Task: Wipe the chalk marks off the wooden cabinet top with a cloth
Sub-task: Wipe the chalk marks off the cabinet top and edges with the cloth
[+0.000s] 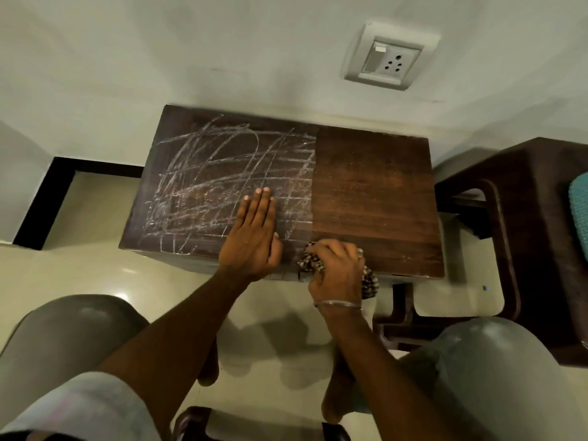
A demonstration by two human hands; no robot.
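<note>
Checked cloth [311, 264] in right hand [334, 272]

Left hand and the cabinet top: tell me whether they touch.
Touching. The head view shows the left hand lying flat, palm down, fingers spread over the chalk marks on the cabinet top, with no gap visible.

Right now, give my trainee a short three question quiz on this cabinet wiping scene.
1. True or false: the right side of the cabinet top is free of chalk marks.
2. Which of the hands grips the cloth? A) left hand B) right hand
3. Fill in: the left hand lies ___ on the wood.

Key: 1 true; 2 B; 3 flat.
</note>
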